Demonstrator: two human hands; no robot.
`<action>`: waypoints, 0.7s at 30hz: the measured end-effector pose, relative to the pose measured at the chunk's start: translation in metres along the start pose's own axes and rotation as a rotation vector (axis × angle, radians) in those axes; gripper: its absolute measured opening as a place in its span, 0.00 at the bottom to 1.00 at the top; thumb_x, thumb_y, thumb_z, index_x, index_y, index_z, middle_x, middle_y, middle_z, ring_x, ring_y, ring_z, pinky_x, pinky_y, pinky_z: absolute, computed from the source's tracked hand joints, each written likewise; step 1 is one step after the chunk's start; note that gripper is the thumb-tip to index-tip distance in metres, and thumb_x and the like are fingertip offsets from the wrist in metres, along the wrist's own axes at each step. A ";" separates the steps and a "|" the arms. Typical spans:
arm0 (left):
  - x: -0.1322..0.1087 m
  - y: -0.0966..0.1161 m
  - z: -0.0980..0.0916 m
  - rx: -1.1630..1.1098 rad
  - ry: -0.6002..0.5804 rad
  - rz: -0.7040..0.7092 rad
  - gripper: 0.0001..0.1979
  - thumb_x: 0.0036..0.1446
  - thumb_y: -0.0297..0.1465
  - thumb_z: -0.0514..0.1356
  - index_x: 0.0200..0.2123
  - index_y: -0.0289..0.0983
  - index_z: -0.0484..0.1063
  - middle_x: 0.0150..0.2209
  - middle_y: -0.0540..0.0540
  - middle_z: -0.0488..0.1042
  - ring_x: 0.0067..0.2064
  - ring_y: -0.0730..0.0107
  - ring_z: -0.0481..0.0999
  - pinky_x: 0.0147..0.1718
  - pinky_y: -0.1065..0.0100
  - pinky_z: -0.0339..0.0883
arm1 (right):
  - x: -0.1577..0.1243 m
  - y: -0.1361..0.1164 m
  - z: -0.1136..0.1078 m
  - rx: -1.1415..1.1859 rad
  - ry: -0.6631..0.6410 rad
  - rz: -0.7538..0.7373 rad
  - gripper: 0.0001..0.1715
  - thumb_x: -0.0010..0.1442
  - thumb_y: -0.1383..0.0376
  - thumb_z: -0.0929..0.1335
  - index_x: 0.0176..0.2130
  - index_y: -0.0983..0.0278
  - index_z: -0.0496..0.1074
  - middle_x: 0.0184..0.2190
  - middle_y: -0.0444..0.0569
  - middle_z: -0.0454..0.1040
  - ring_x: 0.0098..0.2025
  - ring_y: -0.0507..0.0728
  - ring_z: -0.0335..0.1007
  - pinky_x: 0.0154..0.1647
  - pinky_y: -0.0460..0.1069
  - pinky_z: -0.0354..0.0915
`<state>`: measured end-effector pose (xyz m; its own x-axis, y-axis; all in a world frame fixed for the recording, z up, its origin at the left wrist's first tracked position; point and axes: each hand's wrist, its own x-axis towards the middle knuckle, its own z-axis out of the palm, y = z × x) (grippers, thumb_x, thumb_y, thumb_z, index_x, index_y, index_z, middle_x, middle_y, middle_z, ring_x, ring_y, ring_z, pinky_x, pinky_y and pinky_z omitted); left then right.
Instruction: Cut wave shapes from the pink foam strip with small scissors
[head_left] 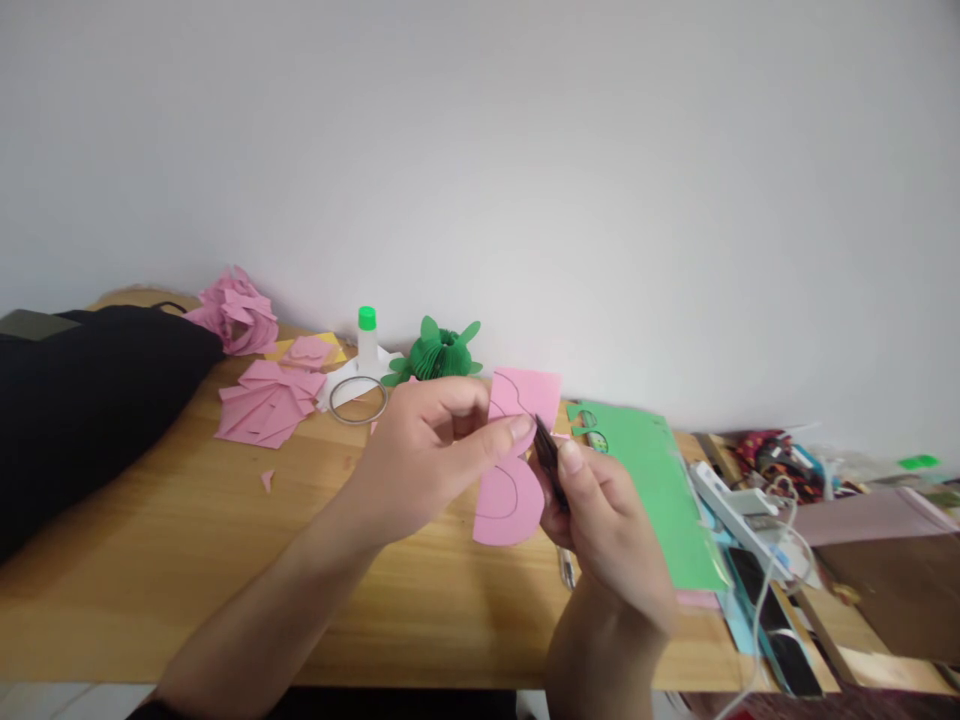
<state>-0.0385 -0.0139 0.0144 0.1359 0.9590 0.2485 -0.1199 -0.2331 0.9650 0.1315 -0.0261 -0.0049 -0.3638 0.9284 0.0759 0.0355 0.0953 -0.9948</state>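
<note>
A pink paper (510,500) with curved pencil lines is pinched in my left hand (431,455), thumb in front and fingers behind. Its lower part has a rounded outline, while the upper part has straight edges. My right hand (607,510) is closed around small dark scissors (551,465), whose tips touch the paper's right side beside my left thumb. The handles are mostly hidden by my fingers. Both hands are raised over the wooden table (420,620).
Behind my hands stand a green paper figure (444,354) and a glue stick (367,340), with a ring (358,400) nearby. Pink paper pieces (270,403) and a black bag (97,400) lie left. Green sheets (660,490), a power strip (739,520) and a phone (772,620) are right.
</note>
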 end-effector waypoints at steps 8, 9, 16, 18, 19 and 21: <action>0.001 -0.003 -0.002 -0.017 -0.002 0.008 0.09 0.53 0.30 0.62 0.21 0.35 0.71 0.20 0.52 0.72 0.22 0.79 0.68 0.19 0.78 0.62 | 0.000 -0.002 -0.001 -0.049 -0.011 0.008 0.28 0.67 0.48 0.60 0.24 0.61 0.60 0.16 0.37 0.51 0.16 0.47 0.40 0.15 0.45 0.43; 0.001 -0.003 -0.002 -0.013 0.001 0.008 0.10 0.53 0.30 0.62 0.21 0.35 0.71 0.21 0.51 0.72 0.23 0.78 0.69 0.20 0.78 0.64 | 0.000 -0.002 -0.001 -0.046 -0.013 0.006 0.28 0.68 0.48 0.59 0.23 0.61 0.59 0.16 0.37 0.51 0.16 0.47 0.40 0.15 0.45 0.44; 0.000 -0.003 -0.001 -0.001 0.027 0.006 0.10 0.53 0.31 0.62 0.21 0.35 0.71 0.21 0.50 0.72 0.23 0.77 0.69 0.19 0.78 0.64 | 0.000 -0.002 -0.001 -0.063 -0.015 -0.012 0.28 0.68 0.48 0.59 0.23 0.61 0.59 0.15 0.37 0.52 0.16 0.48 0.42 0.15 0.45 0.45; 0.000 -0.003 -0.002 0.000 0.035 0.005 0.09 0.52 0.31 0.62 0.21 0.35 0.72 0.21 0.50 0.73 0.23 0.77 0.70 0.19 0.78 0.65 | 0.000 -0.002 -0.001 -0.069 -0.011 -0.012 0.28 0.68 0.48 0.59 0.23 0.61 0.59 0.15 0.37 0.52 0.16 0.48 0.42 0.15 0.45 0.46; 0.000 -0.003 -0.002 -0.002 0.037 0.005 0.09 0.52 0.31 0.62 0.22 0.35 0.72 0.21 0.50 0.73 0.23 0.77 0.70 0.20 0.78 0.65 | 0.000 -0.002 -0.001 -0.070 -0.008 -0.013 0.28 0.68 0.48 0.59 0.23 0.61 0.59 0.15 0.37 0.52 0.16 0.48 0.41 0.15 0.45 0.46; 0.000 -0.003 -0.002 -0.009 0.037 0.003 0.09 0.52 0.31 0.63 0.22 0.35 0.73 0.22 0.50 0.74 0.24 0.76 0.70 0.20 0.78 0.65 | 0.000 -0.002 -0.001 -0.074 -0.005 -0.015 0.28 0.68 0.48 0.59 0.23 0.61 0.59 0.15 0.37 0.52 0.16 0.48 0.41 0.15 0.45 0.46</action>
<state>-0.0396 -0.0124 0.0112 0.0992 0.9637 0.2479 -0.1291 -0.2346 0.9635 0.1321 -0.0260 -0.0033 -0.3694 0.9248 0.0907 0.0988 0.1362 -0.9858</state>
